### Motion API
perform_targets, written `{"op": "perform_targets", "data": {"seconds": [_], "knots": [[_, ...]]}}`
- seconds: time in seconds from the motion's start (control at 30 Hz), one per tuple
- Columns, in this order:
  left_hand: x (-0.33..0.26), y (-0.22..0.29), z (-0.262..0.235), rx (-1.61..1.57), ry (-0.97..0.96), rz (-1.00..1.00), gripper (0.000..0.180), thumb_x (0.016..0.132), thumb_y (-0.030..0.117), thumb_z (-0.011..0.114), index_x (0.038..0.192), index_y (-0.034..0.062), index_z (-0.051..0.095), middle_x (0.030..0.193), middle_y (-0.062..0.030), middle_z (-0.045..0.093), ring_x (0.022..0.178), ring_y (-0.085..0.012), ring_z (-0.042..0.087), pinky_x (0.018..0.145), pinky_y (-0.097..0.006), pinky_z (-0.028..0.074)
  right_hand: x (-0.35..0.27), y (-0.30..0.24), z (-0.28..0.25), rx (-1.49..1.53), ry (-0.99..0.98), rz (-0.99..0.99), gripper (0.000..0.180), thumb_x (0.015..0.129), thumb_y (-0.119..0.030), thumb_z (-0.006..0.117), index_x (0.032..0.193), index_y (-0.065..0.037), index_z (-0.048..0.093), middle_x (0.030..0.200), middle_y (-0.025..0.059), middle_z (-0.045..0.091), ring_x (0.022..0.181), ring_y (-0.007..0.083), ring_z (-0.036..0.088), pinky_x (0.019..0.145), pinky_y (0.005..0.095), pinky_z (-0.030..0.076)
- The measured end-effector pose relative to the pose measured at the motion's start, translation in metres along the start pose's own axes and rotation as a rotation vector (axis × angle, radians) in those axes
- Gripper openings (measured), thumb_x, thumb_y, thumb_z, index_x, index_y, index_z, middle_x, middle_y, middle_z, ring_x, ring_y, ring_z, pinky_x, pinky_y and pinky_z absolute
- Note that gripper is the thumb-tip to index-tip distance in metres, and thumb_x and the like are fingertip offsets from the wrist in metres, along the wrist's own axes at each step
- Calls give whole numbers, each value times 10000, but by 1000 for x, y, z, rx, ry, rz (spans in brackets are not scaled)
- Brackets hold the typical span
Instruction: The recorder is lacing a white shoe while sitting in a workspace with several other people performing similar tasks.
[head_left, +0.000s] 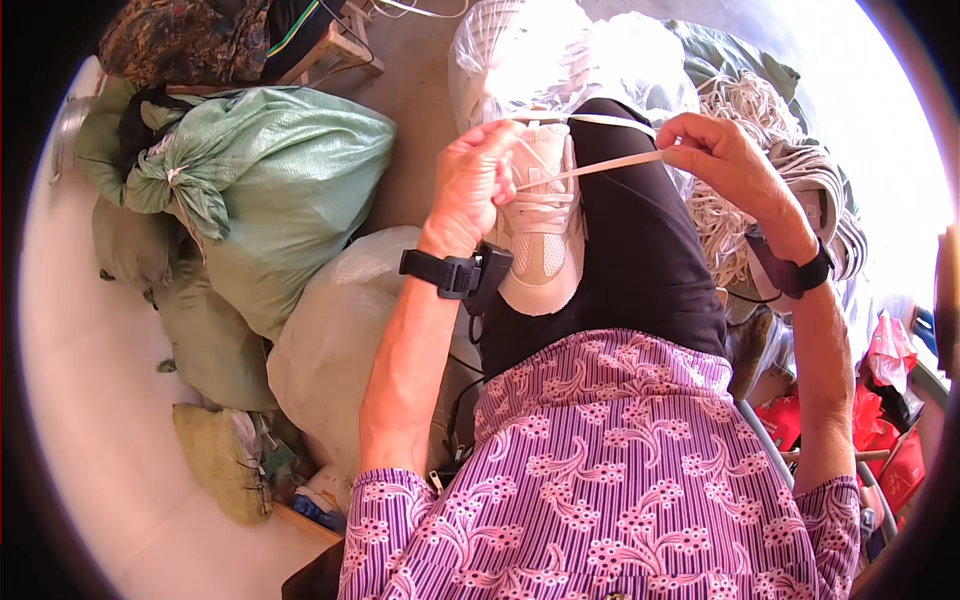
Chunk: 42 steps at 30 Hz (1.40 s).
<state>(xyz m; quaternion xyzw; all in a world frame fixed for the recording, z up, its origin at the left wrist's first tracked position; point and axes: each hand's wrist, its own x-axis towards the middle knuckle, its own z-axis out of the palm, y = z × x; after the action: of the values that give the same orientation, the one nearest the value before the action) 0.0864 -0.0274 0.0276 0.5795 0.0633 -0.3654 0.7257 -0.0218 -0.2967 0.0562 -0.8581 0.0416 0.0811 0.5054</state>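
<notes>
Large green woven sacks (270, 190) heaped on the floor at left; white sneaker (540, 225) resting on the black-trousered knee, long axis running away from the body. Left hand (475, 185) clenched on the sneaker's upper, steadying it. Right hand (725, 160) pinching the white lace (600, 166), drawn taut rightward from the eyelets.

Head camera, looking down at my lap.

I have one fisheye view, worn on my head and tilted steeply down. It sits close over my hands, the left hand (470, 185) and right hand (725, 165), with the shoe (540, 240) on my knee mid-frame. Sacks (270, 180) curve away at the left rim.
</notes>
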Motion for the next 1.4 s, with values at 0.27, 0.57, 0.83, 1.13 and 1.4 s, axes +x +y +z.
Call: {"op": "perform_targets", "data": {"seconds": [0.27,0.57,0.83,1.13,1.4], "knots": [[-6,-25,-32,-436,131,-11,103,898,170,616,882,75,580,560,70,366,436,-66,324,453,-247,293,-13,35,0,-188,33,81,174,911,-168,588,851,-5,594,678,8,515,652,89,457,603,270,393],[-13,-11,-48,-654,-79,77,95,900,156,608,928,100,537,563,84,350,461,-63,315,479,-243,298,-45,58,-33,239,50,275,184,925,-209,602,947,-29,632,773,-71,495,712,36,440,614,213,364],[-43,39,-120,-851,-70,313,124,961,163,548,852,109,523,561,74,336,478,-74,306,505,-263,271,-158,178,-136,1499,270,160,186,1003,-93,467,1128,-11,578,669,-59,362,523,59,360,878,330,452],[-123,106,-223,-721,136,512,171,974,146,513,809,110,481,534,62,308,470,-84,308,507,-264,269,-293,247,-207,1934,792,-113,112,974,20,423,909,-31,499,690,6,416,519,101,396,910,380,403],[-223,151,-303,-500,439,668,207,1012,131,431,809,90,422,532,33,286,474,-110,281,536,-272,277,-266,236,-170,1708,967,-112,375,897,134,456,1265,73,486,1206,187,563,1089,277,552,978,389,447]]}}
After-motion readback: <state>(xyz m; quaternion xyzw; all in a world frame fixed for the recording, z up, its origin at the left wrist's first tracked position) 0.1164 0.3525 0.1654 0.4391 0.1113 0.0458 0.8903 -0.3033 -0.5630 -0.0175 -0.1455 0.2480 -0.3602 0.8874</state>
